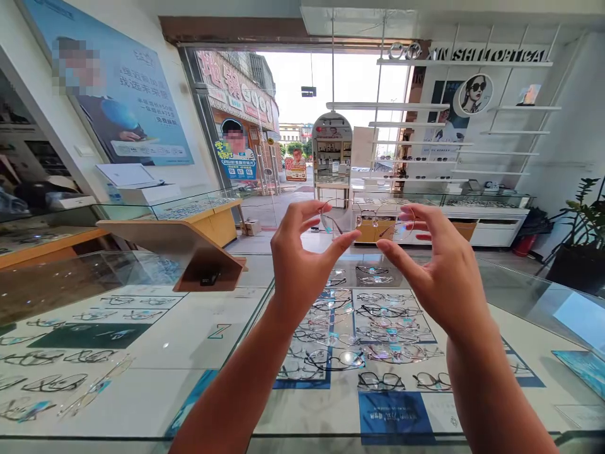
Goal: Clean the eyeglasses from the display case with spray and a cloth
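In front of me, above the glass counter, I hold up a pair of thin-rimmed eyeglasses (375, 221). My left hand (302, 261) grips the left side of the frame with the fingers on top and the thumb stretched out below. On the other side, my right hand (439, 271) has its fingers curled at the right rim, thumb apart and pointing inward. The lenses are clear with bluish marks or glints, and the nose pads show at the middle. Beneath my hands, several rows of eyeglasses (390, 310) lie inside the glass display counter (227, 378).
A wooden-edged stand (208, 249) rests on the counter to the left. Ahead are an arched mirror (333, 151), a glass door and white wall shelves (501, 132). A potted plant (579, 233) and a red extinguisher (524, 244) stand at the right. A laptop (127, 176) sits at the left.
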Demonstrator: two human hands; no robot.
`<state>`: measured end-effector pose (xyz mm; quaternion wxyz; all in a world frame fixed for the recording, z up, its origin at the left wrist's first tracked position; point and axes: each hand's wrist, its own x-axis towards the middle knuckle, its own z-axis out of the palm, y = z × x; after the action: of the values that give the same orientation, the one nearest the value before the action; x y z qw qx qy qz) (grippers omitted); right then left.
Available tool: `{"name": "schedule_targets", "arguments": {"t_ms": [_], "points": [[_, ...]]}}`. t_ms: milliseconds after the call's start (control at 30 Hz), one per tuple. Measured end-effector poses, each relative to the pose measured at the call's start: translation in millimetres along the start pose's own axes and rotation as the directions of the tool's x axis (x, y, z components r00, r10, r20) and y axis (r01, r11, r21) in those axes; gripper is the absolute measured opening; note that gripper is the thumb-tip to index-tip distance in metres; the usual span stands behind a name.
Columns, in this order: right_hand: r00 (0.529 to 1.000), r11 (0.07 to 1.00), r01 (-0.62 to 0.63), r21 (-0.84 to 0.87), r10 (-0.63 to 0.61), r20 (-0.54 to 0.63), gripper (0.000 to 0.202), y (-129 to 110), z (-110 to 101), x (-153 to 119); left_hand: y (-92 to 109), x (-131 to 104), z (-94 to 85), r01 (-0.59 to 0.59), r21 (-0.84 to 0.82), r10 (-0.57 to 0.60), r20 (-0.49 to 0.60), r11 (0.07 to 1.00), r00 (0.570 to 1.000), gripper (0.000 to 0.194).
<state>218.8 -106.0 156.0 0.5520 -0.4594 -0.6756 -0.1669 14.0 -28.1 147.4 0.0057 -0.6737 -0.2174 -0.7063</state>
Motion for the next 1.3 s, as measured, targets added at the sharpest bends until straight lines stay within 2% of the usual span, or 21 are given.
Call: {"name": "schedule_targets", "arguments": {"t_ms": [133, 267, 500, 833, 1133, 1300], "points": [[1.0, 0.999, -0.019, -0.033, 0.019, -0.007, 0.05, 1, 1, -1, -4, 0, 3.6, 0.008, 0.031, -0.008, 0.007, 0.999, 1.0, 0.052], [1.0, 0.998, -0.008, -0.057, 0.006, -0.031, 0.052, 3, 2, -2, -8, 0, 4.8, -0.015, 0.069, 0.014, 0.009, 0.998, 1.0, 0.054], [0.999, 0.994, 0.025, -0.102, -0.027, -0.024, 0.043, 3, 0, -2, -9, 0, 2.9, -0.049, 0.087, 0.047, 0.022, 0.995, 0.999, 0.053], [0.999, 0.994, 0.014, -0.113, -0.018, -0.039, 0.044, 11, -7, -1, -12, 9, -10.4, -0.074, 0.075, 0.057, 0.205, 0.994, 0.977, 0.051], [1.0, 0.987, -0.004, -0.16, -0.001, -0.031, 0.044, 5, -9, -2, -7, 10, -8.8, -0.17, 0.172, 0.144, 0.152, 0.97, 0.978, 0.049], [1.0, 0.975, -0.014, -0.223, 0.02, 0.022, 0.044, -2, -14, 1, -4, 10, -10.9, -0.193, 0.168, 0.167, 0.157, 0.967, 0.973, 0.043]]}}
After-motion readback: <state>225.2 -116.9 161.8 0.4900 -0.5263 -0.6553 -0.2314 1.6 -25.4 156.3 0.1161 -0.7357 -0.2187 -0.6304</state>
